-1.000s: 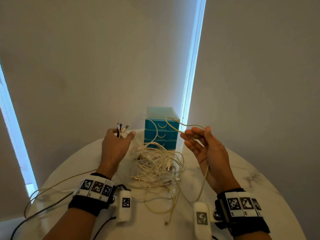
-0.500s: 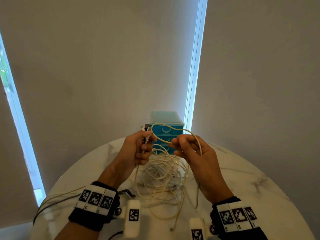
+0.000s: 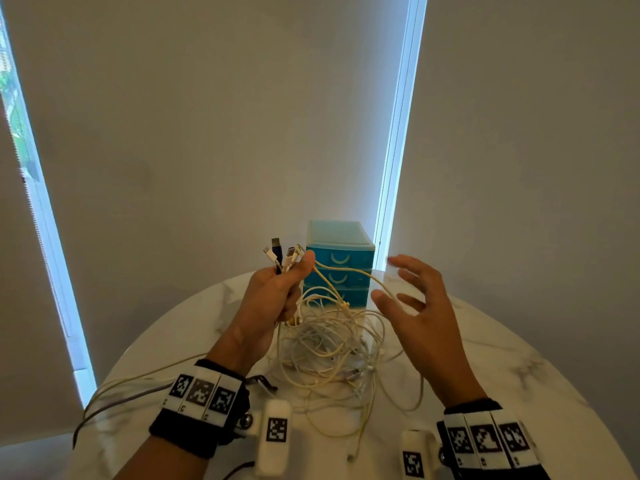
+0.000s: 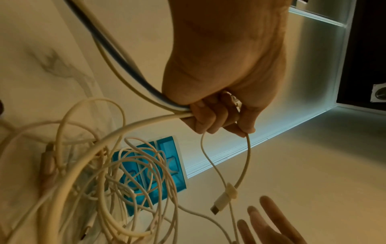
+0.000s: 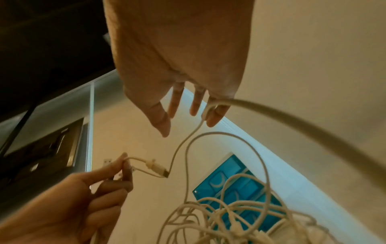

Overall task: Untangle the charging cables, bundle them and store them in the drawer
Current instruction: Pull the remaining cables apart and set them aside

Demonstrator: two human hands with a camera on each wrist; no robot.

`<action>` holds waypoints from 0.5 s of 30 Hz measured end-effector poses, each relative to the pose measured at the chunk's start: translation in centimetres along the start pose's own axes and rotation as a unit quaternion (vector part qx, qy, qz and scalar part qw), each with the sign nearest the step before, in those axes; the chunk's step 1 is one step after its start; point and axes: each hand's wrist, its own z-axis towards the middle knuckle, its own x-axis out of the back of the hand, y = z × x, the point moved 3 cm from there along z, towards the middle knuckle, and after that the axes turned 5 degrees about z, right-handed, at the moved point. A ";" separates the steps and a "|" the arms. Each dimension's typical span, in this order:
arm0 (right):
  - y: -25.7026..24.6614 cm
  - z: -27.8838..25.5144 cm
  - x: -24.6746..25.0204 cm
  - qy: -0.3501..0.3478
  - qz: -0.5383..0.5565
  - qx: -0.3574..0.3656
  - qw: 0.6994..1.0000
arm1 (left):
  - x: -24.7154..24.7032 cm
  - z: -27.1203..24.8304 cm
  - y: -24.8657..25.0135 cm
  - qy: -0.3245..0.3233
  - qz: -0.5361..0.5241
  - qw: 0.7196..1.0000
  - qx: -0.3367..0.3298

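My left hand (image 3: 294, 282) is raised over the table and grips several cable ends; their plugs (image 3: 282, 254) stick up above the fist. From it, white cables drop into a tangled heap (image 3: 332, 344) on the table. My right hand (image 3: 398, 282) hovers to the right, fingers spread and holding nothing. One cream cable (image 3: 377, 282) runs across its fingers. In the left wrist view a small white plug (image 4: 219, 201) dangles below my left hand (image 4: 219, 118). Behind the heap stands the blue drawer unit (image 3: 339, 268), its three drawers closed.
The round white marble table (image 3: 519, 358) ends just behind the drawer unit, against grey blinds. A cream cable and a grey cable (image 3: 114, 393) trail off the table's left edge. Loose cable loops (image 3: 363, 420) reach toward the near edge between my wrists.
My right hand has let go of the cable loop it pinched, opened, and moved right. My left hand now holds that cable with the others, plugs raised higher.
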 end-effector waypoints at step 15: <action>-1.2 -0.9 -2.9 -0.160 -0.071 0.161 0.971 | -0.4 0.1 -0.5 -0.042 -0.021 0.997 0.064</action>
